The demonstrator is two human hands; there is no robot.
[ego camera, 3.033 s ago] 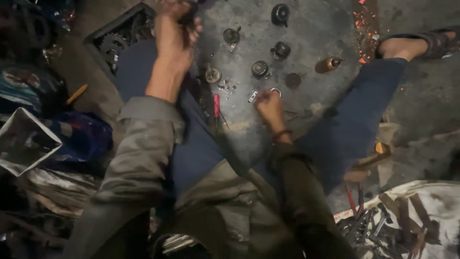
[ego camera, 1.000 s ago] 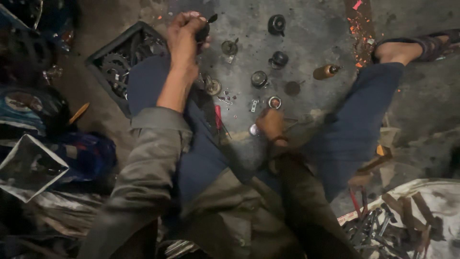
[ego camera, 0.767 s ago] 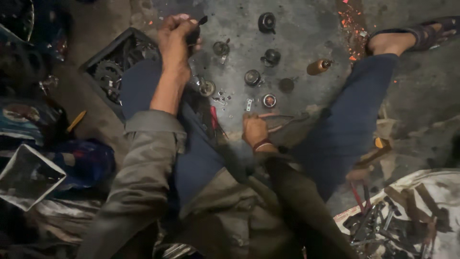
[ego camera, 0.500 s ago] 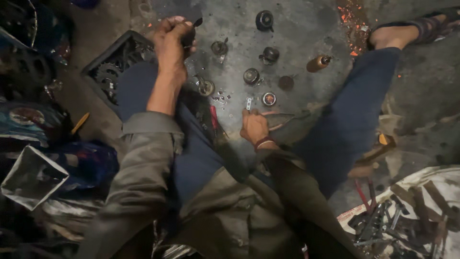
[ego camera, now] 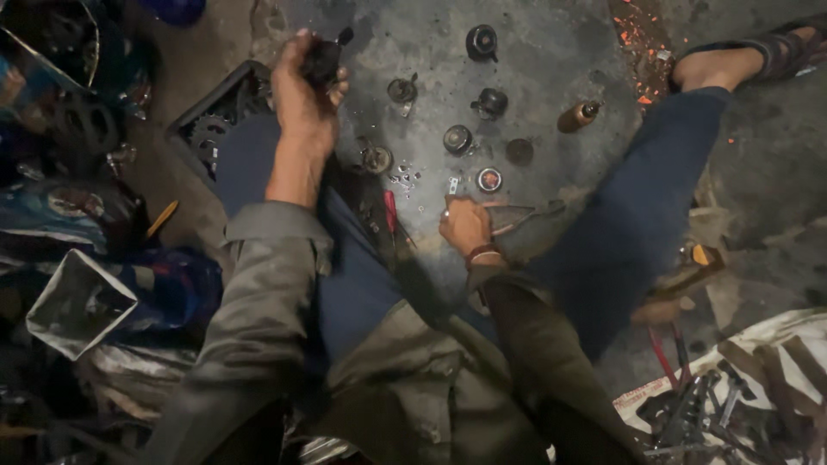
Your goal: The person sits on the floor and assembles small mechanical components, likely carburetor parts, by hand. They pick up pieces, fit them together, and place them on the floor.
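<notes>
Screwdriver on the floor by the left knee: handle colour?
Red handle on the screwdriver, clearest in the head view.

One view only — a head-worn camera looking steeply down from above the seated person, facing forward over the lap to the concrete floor (ego camera: 551, 60) between the spread legs — near enough that arms fill the lower frame

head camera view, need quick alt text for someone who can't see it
Seen from above, a person sits on a stained concrete floor, the left hand raised and gripping a small dark part, the right hand low on the handles of pliers. Small round metal parts lie scattered between the spread legs, with a red-handled screwdriver beside them.
</notes>
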